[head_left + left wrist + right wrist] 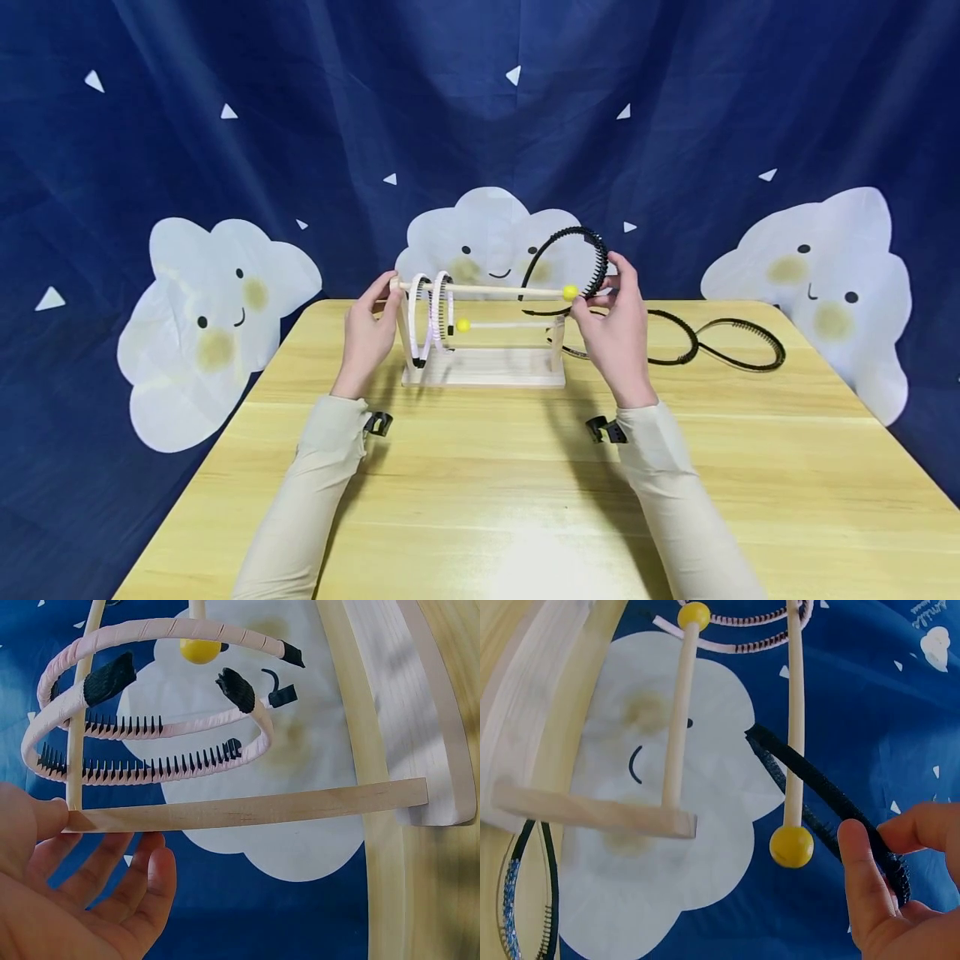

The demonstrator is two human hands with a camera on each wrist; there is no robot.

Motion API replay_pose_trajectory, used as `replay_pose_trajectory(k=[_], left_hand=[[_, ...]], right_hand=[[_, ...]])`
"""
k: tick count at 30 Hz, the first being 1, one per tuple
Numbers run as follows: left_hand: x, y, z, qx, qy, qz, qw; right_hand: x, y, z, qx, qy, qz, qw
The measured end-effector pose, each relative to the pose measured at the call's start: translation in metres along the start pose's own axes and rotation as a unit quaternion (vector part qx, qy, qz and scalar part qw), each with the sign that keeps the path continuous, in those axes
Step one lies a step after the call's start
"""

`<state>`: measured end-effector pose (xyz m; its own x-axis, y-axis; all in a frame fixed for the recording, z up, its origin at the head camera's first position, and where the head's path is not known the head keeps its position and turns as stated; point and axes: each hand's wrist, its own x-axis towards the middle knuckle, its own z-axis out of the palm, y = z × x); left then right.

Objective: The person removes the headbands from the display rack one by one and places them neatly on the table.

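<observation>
A wooden rack with two horizontal rods stands on the table. Two pale pink toothed headbands hang near the left end of the upper rod, which ends in a yellow ball. The left hand holds the top of the rack's left post between thumb and fingers. The right hand pinches a black toothed headband beside that ball. In the right wrist view the black headband has its open side around the rod, its ends past it.
More black headbands lie on the table behind and right of the right hand. The lower rod carries another yellow ball, facing left. A dark blue curtain with white clouds hangs behind the table.
</observation>
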<state>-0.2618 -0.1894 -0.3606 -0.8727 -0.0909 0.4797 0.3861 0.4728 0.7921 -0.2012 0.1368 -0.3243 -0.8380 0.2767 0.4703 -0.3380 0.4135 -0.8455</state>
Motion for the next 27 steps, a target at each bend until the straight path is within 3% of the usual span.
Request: replay_pose_trajectory(k=[10, 23, 27], left_hand=[[0.0, 0.001, 0.0, -0.005, -0.001, 0.002, 1.0], [-0.001, 0.003, 0.001, -0.009, -0.003, -0.007, 0.9999], [-0.001, 0.002, 0.001, -0.008, 0.002, -0.007, 0.9999]], right_hand=[[-0.002, 0.005, -0.024, 0.022, -0.015, 0.048, 0.9985], [-0.009, 0.022, -0.074, -0.019, -0.025, 0.077, 0.9965], [-0.01, 0.029, -0.079, -0.01, -0.036, 0.079, 0.9962]])
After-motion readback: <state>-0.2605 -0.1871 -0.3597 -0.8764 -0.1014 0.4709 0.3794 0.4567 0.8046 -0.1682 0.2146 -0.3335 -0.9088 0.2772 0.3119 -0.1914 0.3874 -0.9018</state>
